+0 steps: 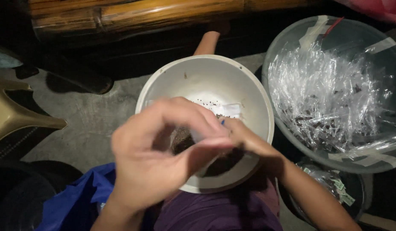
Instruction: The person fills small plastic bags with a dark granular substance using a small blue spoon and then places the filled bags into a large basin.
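concrete floor (91, 115), clear packet (187, 139), dark seeds inside

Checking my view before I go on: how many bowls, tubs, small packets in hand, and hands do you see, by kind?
White bowl: 1
Clear tub holding clear plastic bags: 1
Small clear packet of dark seeds, held between both hands: 1
Hands: 2, left hand and right hand
Total: 5

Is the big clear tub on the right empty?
No. The clear tub holds a heap of small clear plastic packets with dark contents.
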